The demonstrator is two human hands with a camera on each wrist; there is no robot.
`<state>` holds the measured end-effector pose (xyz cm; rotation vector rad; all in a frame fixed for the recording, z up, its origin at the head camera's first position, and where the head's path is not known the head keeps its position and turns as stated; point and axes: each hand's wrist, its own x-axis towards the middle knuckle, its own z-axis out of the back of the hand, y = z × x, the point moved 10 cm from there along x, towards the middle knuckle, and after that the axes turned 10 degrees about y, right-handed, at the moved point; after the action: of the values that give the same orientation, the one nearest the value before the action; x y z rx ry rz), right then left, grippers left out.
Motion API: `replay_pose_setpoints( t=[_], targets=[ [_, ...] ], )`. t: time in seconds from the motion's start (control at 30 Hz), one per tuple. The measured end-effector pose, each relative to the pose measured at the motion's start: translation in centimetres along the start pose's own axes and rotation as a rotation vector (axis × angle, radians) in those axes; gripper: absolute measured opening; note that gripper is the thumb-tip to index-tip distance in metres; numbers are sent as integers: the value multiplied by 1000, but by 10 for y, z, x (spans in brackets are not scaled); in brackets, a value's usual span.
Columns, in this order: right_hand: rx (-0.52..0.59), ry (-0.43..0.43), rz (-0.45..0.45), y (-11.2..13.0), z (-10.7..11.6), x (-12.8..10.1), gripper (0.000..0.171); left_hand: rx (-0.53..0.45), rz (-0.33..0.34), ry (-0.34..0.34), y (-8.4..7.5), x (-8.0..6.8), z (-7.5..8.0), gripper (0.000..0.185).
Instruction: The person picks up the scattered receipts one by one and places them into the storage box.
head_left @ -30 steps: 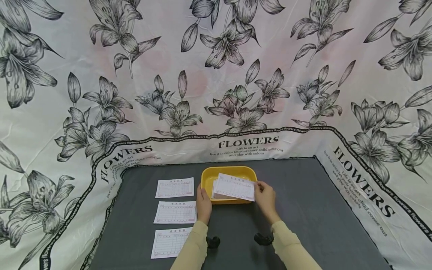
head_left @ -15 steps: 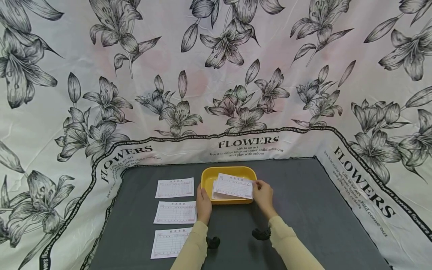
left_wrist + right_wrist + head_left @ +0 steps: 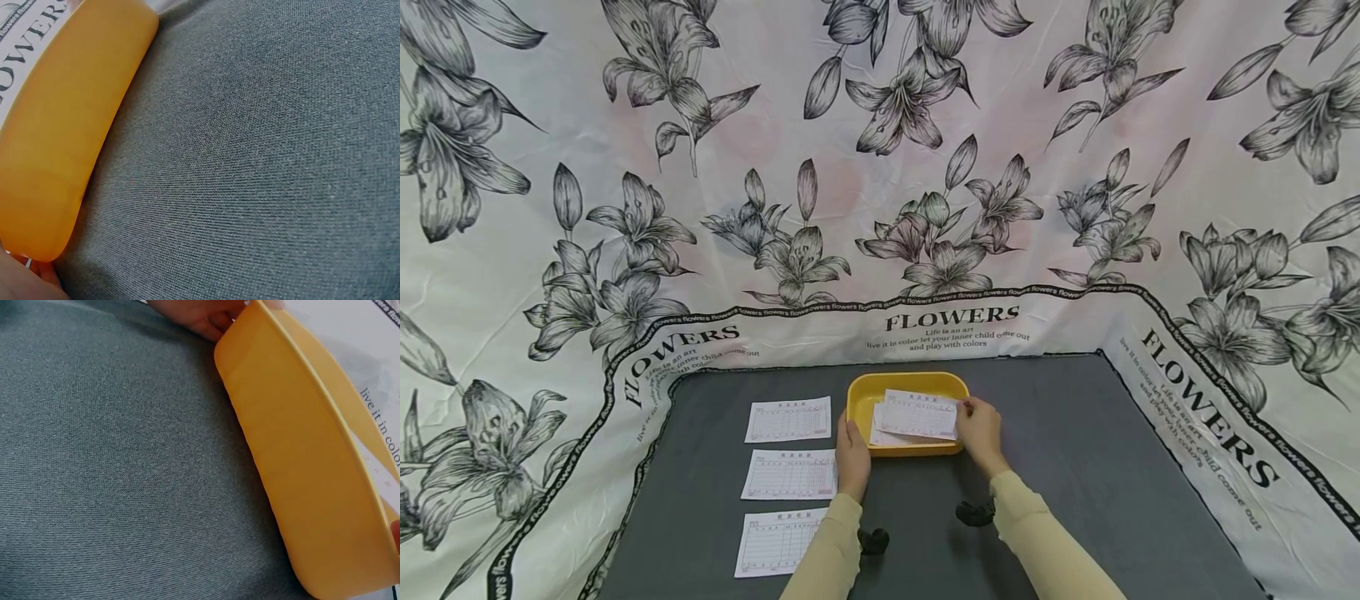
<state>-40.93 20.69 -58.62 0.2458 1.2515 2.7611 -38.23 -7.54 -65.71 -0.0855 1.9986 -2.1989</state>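
A shallow yellow plastic tray (image 3: 917, 451) sits on the dark cloth in the head view. My left hand (image 3: 852, 461) grips its left end, thumb at the rim; the right wrist view shows that hand (image 3: 194, 311) at the tray's far corner. Between thumb and fingers, my right hand (image 3: 981, 433) pinches the right edge of a printed paper form (image 3: 917, 414), which lies tilted over the tray. Beneath it, more paper (image 3: 880, 435) shows, mostly covered. In the left wrist view the tray wall (image 3: 69, 119) fills the upper left.
Three similar printed forms lie in a column left of the tray: a far one (image 3: 788, 419), a middle one (image 3: 790, 475) and a near one (image 3: 775, 546), partly covered by my left sleeve (image 3: 827, 550). A flower-print cloth (image 3: 947, 333) rises behind the table (image 3: 1060, 467).
My right hand has shifted a little left with the pinched form, which now lies farther inside the tray. The left hand keeps its place on the tray.
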Motion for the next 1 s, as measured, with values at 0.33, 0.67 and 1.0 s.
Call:
replay_pose_setpoints(
  t=[0.33,0.67,1.0],
  targets=[
    [-165,51,41,17,-5,5,25,-10,10,11,0,2,-1,52],
    [-382,108,28,21,-19,7,20,0,9,6,6,0,1,50],
    [-446,100,65,21,-20,8,27,-1,20,4,4,1,-1,50]
  ],
)
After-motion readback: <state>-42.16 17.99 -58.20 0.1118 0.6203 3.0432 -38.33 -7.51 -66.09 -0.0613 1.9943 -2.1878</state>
